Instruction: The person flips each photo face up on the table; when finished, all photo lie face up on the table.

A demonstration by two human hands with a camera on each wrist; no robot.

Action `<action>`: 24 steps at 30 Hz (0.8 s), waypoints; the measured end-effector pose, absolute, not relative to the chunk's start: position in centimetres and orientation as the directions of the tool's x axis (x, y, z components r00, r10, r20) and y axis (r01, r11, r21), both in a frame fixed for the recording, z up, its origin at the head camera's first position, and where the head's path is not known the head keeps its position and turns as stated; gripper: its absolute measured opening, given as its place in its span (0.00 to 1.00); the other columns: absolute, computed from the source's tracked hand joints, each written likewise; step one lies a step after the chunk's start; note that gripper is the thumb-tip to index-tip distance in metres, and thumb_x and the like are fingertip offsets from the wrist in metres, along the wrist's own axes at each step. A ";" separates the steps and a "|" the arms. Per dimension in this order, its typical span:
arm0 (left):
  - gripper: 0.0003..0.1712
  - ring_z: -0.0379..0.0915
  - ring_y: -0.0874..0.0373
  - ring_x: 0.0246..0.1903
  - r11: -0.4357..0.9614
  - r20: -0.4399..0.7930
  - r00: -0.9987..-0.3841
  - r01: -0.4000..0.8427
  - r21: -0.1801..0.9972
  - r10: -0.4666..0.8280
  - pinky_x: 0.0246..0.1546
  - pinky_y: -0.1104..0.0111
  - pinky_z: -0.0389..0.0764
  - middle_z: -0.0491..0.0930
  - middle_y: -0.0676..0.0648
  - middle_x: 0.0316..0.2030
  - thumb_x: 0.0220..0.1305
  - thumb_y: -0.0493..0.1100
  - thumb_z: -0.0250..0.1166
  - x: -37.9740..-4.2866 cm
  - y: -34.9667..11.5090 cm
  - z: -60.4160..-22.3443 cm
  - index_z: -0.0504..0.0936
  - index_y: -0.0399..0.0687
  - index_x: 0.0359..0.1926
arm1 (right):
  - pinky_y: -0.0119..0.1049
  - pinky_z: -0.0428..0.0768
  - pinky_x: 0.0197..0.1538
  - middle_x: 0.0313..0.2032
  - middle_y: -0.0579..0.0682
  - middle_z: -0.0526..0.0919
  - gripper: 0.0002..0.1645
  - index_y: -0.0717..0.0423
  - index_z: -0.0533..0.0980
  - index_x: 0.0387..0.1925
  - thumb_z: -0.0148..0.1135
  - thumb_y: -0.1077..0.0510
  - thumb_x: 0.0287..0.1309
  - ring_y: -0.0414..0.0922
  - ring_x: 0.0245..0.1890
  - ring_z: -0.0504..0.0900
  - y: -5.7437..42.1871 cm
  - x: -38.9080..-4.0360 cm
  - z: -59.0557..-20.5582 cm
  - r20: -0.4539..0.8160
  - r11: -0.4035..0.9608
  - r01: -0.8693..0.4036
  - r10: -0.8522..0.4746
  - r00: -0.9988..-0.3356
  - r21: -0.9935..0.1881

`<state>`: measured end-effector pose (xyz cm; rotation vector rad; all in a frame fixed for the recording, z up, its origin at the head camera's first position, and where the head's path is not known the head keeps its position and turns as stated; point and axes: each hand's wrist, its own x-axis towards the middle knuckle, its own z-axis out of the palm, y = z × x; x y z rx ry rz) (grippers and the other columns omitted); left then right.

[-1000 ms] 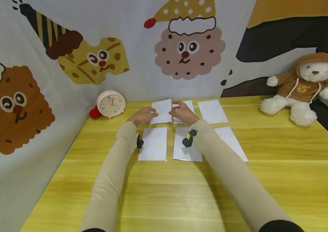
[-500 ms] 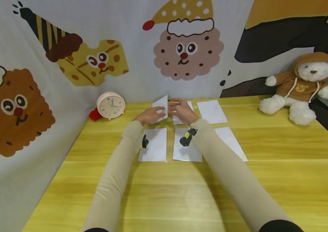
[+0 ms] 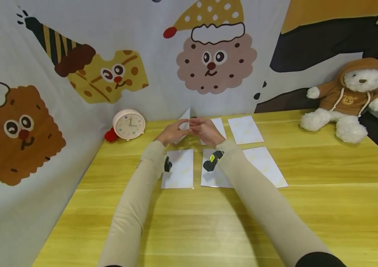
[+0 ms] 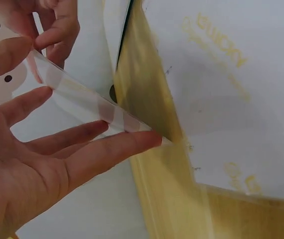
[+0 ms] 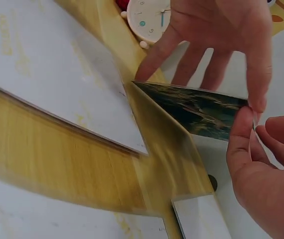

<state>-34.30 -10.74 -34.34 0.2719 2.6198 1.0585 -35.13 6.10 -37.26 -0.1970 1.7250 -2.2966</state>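
Note:
A photo print (image 3: 185,114) stands tilted on edge at the back of the wooden table, between both hands. Its pale back (image 4: 89,102) faces the left palm, and a dark green glossy picture (image 5: 197,109) shows on the other side. The left hand (image 3: 172,132) holds it, thumb at an upper corner and spread fingers along the back. At that same corner, the right hand (image 3: 207,132) pinches the print between thumb and fingers. Several more prints lie white side up nearby: one print (image 3: 178,168) in front of the left hand, another (image 3: 219,128) partly behind the right.
Further prints lie at right, one of them (image 3: 245,129) in the back row. A pink alarm clock (image 3: 129,124) and a red object (image 3: 110,135) stand at back left. A plush bear (image 3: 349,100) sits at back right against the printed cloth (image 3: 162,85).
The print has been lifted from lying nearly flat to standing on edge. The right hand has moved left to its corner, and the left hand has shifted right along it.

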 end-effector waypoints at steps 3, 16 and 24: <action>0.37 0.70 0.41 0.63 0.681 -0.196 -0.942 0.045 0.731 0.273 0.49 0.47 0.84 0.68 0.35 0.69 0.72 0.58 0.57 -34.4 -11.0 -34.2 0.57 0.63 0.78 | 0.26 0.79 0.47 0.66 0.64 0.68 0.31 0.68 0.60 0.73 0.44 0.74 0.69 0.38 0.41 0.78 5.7 -35.1 -37.3 -0.033 -0.255 0.114 -0.301 -0.953 -0.960; 0.30 0.75 0.38 0.59 0.362 -0.059 -0.985 0.004 0.932 0.161 0.55 0.43 0.81 0.72 0.34 0.65 0.76 0.42 0.52 -34.5 -11.3 -33.6 0.60 0.49 0.76 | 0.59 0.76 0.64 0.70 0.56 0.72 0.33 0.53 0.67 0.72 0.50 0.71 0.68 0.53 0.57 0.81 2.6 -34.5 -37.4 0.003 -0.072 0.016 -0.257 -0.967 -0.997; 0.30 0.73 0.55 0.38 0.131 -0.014 -0.998 -0.005 0.991 0.068 0.55 0.44 0.81 0.72 0.45 0.42 0.74 0.31 0.47 -34.5 -11.9 -33.5 0.59 0.45 0.75 | 0.32 0.71 0.29 0.42 0.51 0.81 0.28 0.40 0.75 0.66 0.61 0.62 0.67 0.41 0.27 0.73 2.2 -34.6 -36.9 0.055 0.180 -0.086 -0.171 -0.984 -0.980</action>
